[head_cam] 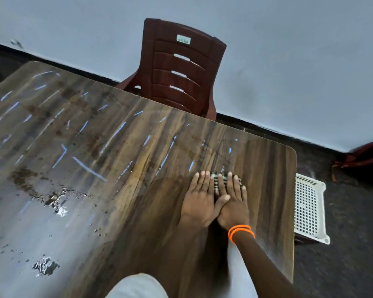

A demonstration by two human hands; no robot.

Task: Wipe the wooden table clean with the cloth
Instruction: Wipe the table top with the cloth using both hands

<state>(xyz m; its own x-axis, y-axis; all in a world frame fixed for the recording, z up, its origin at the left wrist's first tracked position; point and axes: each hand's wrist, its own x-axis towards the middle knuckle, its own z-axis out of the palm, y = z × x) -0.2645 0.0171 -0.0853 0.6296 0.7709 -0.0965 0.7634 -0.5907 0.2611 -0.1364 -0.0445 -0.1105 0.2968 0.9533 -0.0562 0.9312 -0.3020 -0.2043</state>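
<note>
Well, the wooden table (121,160) stretched wide, wet crumbs (52,196) at its left; both flat hands, left hand (199,201) and right hand (233,203), pressed the checked cloth (221,179) near the right edge. Risk: those crumbs, well apart, could get missed or smeared.

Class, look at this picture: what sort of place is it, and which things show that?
Probably a plain room in a home or small eatery: a wooden table against a bare painted wall, a brown plastic chair, and a white plastic basket on the dark floor.
</note>
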